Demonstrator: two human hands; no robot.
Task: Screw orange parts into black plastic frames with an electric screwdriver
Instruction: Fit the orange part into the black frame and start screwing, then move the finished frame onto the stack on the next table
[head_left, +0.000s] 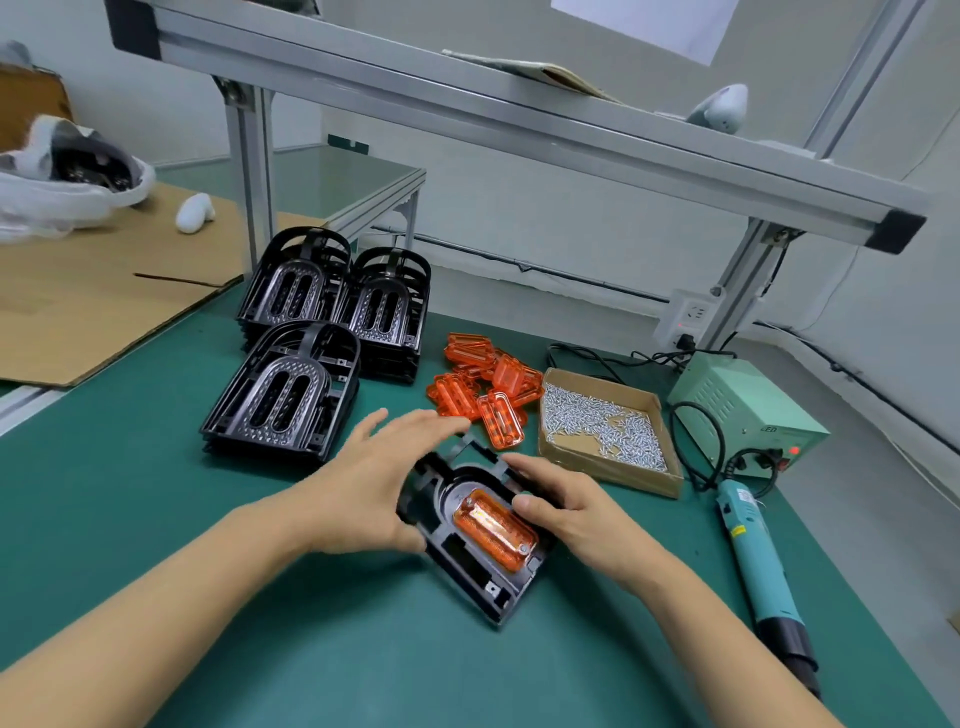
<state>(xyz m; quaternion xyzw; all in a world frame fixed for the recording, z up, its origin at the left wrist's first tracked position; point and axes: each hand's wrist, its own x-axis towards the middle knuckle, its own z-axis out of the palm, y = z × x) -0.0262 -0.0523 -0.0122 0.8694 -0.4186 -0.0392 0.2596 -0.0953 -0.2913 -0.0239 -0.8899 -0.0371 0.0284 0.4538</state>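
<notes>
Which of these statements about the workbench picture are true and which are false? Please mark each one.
1. The electric screwdriver lies on the mat, held by no hand. True.
2. The right hand holds a screw. False: its fingers curl around the black frame; no screw is seen in it.
3. An orange part sits in the black frame between the hands. True.
4. The screws lie in a metal bowl. False: they lie in a shallow cardboard box.
5. The left hand has its fingers spread beside the frame. True.
6. The spare orange parts are stacked on top of the black frame stacks. False: they lie in a pile on the mat beside them.
</notes>
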